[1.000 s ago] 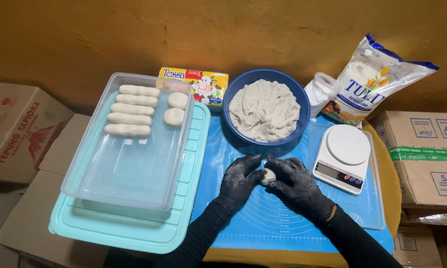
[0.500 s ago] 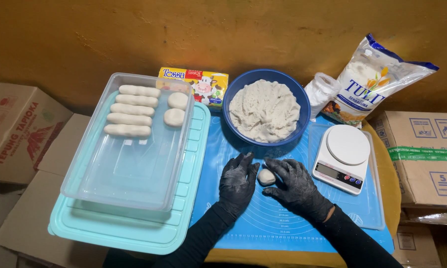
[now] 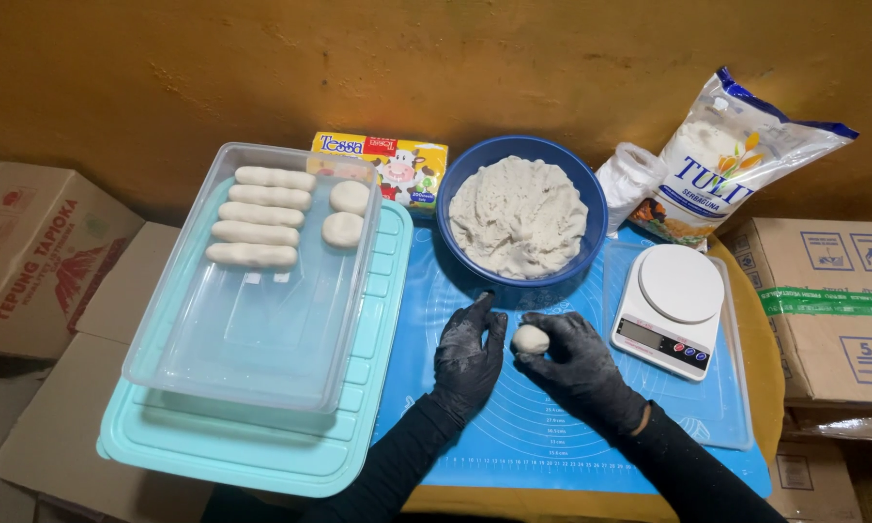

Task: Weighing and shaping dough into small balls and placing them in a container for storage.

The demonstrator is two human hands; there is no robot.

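From the head camera, the right hand (image 3: 576, 363) (black-gloved) cupped a small dough ball (image 3: 530, 339), its fingers closed around it above the blue mat (image 3: 552, 436). The left hand (image 3: 467, 353) lay flat and spread wide at the ball's nine o'clock, just beside it, holding nothing. At the ball's twelve o'clock stood the blue bowl (image 3: 455, 232) of dough; at three o'clock, the white scale (image 3: 673, 305). At ten o'clock, the clear tray (image 3: 252, 339) held shaped pieces.
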